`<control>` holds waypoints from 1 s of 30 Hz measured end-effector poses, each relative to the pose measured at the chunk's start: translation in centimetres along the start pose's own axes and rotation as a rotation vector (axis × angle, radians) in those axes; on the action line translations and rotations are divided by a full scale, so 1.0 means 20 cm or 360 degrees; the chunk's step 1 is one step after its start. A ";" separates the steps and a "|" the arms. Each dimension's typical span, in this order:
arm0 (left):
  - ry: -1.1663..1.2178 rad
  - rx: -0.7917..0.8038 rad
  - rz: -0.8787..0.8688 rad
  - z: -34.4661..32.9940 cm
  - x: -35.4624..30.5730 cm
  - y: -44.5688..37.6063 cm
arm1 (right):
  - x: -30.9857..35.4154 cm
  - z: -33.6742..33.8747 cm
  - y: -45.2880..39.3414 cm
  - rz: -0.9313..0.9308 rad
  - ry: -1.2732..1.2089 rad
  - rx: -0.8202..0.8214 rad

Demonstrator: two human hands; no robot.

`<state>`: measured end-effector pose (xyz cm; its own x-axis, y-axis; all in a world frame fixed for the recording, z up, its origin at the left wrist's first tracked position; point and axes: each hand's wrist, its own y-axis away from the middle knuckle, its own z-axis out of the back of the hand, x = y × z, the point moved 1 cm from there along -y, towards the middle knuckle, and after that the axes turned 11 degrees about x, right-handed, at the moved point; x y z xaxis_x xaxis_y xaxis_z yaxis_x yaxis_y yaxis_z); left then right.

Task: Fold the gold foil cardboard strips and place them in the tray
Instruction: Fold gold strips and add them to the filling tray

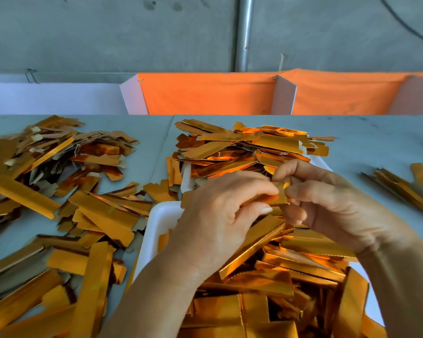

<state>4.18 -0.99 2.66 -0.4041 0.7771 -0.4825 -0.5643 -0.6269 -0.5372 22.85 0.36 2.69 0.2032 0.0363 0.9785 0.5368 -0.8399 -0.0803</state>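
Step in hand: folding one gold foil strip [277,195], judged from the way both hands meet on it above the tray.
Left hand [220,215]: grasping the strip, thumb and curled fingers pinching its near-left part; the rest of the strip runs down under this palm and is mostly hidden.
Right hand [327,203]: also grasping the same strip, fingertips pinching its short end just beside the left thumb; the two hands nearly touch.
Where the strip is: held in the air between the hands, over the white tray [161,220], not yet resting on anything.
Fold so far: cannot tell whether the crease is made; the fingers cover that part.
Doing it well: keep both pinches close to the fold line, so the stiff card bends there and not further along; press the crease flat between thumb and forefinger before letting go.
Foil care: the surface probably marks and slips easily, so grip by the edges and avoid dragging fingertips across the shine.
Placing: the tray below the hands is already heaped with folded pieces [291,272]; lower the strip onto a flatter spot, since a piece dropped on the slope could slide over the rim.
Next supply: loose strips [66,191] lie on the bench [376,142] to the left of the left hand; another heap [249,147] sits just beyond both hands, and a small stack [405,189] off to the right of the right hand.
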 end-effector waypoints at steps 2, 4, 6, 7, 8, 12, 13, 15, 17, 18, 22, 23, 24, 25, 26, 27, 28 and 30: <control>-0.0114 0.0000 -0.0029 0.00 0.00 0.00 | 0.00 0.01 0.00 -0.0035 0.0049 0.0005; -0.0164 0.0001 -0.0042 0.00 0.00 0.00 | 0.00 0.01 0.01 -0.0057 0.0056 0.0010; -0.0163 0.0008 -0.0042 0.00 0.00 0.00 | 0.00 0.01 0.01 -0.0073 0.0049 0.0001; -0.0153 0.0014 -0.0035 0.00 0.00 0.00 | 0.00 0.01 0.01 -0.0081 0.0045 -0.0010; -0.0137 0.0017 -0.0017 0.00 0.00 0.00 | 0.00 0.01 0.01 -0.0086 0.0038 -0.0023; 0.0041 0.0027 0.0109 0.00 -0.01 0.00 | 0.01 0.00 0.02 -0.0083 -0.0034 -0.0061; 0.0080 0.0030 0.0126 -0.01 0.00 0.00 | 0.01 0.00 0.02 -0.0080 -0.0051 -0.0064; 0.0130 0.0038 0.0153 0.00 0.00 0.00 | 0.01 0.00 0.01 -0.0086 -0.0046 -0.0063; 0.0136 0.0049 0.0151 0.00 0.01 0.00 | 0.01 0.00 0.01 -0.0102 -0.0007 -0.0057; 0.0110 0.0056 0.0135 0.00 0.01 0.00 | 0.01 0.00 0.01 -0.0113 0.0032 -0.0054; -0.0099 0.0070 0.0039 -0.01 0.01 0.00 | 0.00 0.00 0.01 -0.0153 0.0213 -0.0061; -0.0154 0.0059 0.0017 -0.01 0.01 0.00 | 0.00 0.00 0.01 -0.0148 0.0233 -0.0068; -0.0190 0.0047 0.0001 -0.01 0.01 0.00 | 0.00 0.00 0.01 -0.0134 0.0234 -0.0077; -0.0201 0.0039 -0.0008 -0.01 0.01 0.00 | 0.00 0.00 0.01 -0.0108 0.0206 -0.0079; -0.0189 0.0036 -0.0011 -0.01 0.01 0.00 | 0.00 0.00 0.02 -0.0075 0.0158 -0.0079; -0.0161 0.0036 -0.0009 -0.01 0.01 0.00 | 0.00 0.00 0.02 -0.0043 0.0105 -0.0068; -0.0119 0.0038 -0.0003 0.00 0.01 0.00 | 0.00 0.00 0.02 -0.0021 0.0057 -0.0052; 0.0014 0.0049 0.0022 0.01 0.01 0.00 | 0.00 0.01 0.02 -0.0006 -0.0044 0.0021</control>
<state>3.96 -0.90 2.64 -0.4058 0.7679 -0.4957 -0.5808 -0.6354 -0.5089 23.27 0.11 2.62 0.2239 0.0545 0.9731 0.5484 -0.8324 -0.0796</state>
